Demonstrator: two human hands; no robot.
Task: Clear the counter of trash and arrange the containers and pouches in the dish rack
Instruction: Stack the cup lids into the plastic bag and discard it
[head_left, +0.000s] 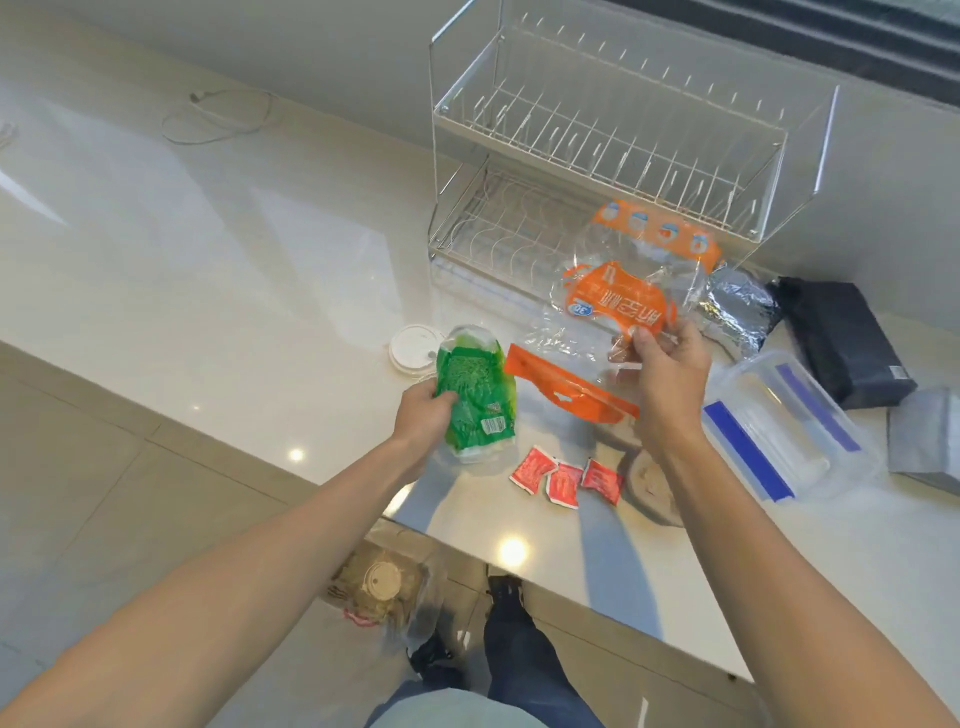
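A person stands at a pale worktop (270, 291), left hand (423, 410) closed around a crumpled green wrapper (475, 397), right hand (670, 358) pinching a clear orange bag (623, 306) in front of the empty wire dish rack (613, 150). Both forearms reach forward, hands raised just above the worktop. Probably best to gather both wrappers firmly so nothing slips before binning them.

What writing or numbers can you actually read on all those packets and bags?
"30": in a small blue oval on the orange and clear bag, seen mirrored from behind, held in the right hand.
Large white characters on the same bag: reversed, not readable.
Green wrapper in the left hand: a barcode and fine print, too small to read.
Three red sachets: print too blurred.
Black pouch: small label, unreadable.
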